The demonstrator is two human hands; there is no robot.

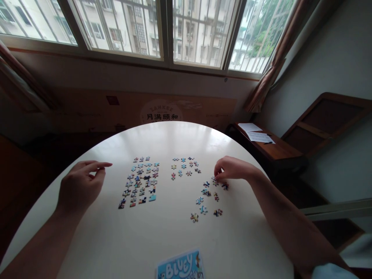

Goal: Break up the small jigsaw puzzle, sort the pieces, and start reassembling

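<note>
My left hand point(83, 184) hovers over the left side of the white round table point(174, 240), its index finger stretched out and nothing in it. Right of it lie several jigsaw puzzle pieces point(140, 182) in loose rows. On the table's right side, my right hand point(232, 168) bends down with thumb and fingers pinched at a puzzle piece point(215, 181). Around that hand a scattered group of puzzle pieces point(203, 209) spreads toward me. A third group of small pieces point(183, 166) sits between the two hands, farther back.
A blue "Bluey" box or card point(181, 267) lies at the table's near edge. Beyond the right rim stands a low wooden table point(270, 149) with paper sheets point(260, 136) on it. A large printed cardboard box point(188, 108) is behind the table, below the barred windows point(200, 31).
</note>
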